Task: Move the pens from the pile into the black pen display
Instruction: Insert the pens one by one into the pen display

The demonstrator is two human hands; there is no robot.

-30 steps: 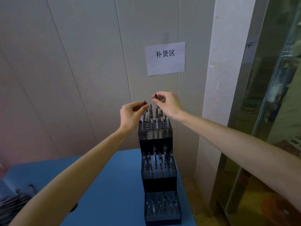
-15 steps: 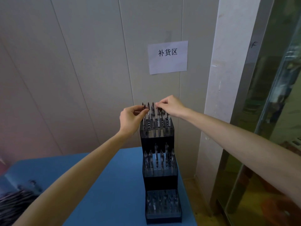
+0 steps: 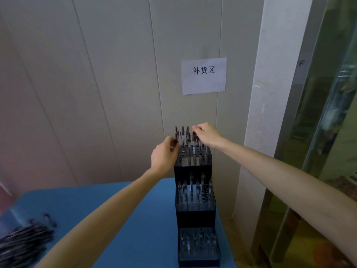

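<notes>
Shop restocking corner, wall sign (image 3: 203, 76), pen display (image 3: 194, 192)

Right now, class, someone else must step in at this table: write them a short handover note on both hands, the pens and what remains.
Left hand: pinching a pen at the left edge of the display's top tier.
Right hand: pinching a pen at the back row of that tier.
Black pen display: stands on the blue table; top tier nearly full, middle tier partly filled; bottom tier too blurred to count.
Left to do: seat both pens, then move the pile of pens at the table's left.
</notes>
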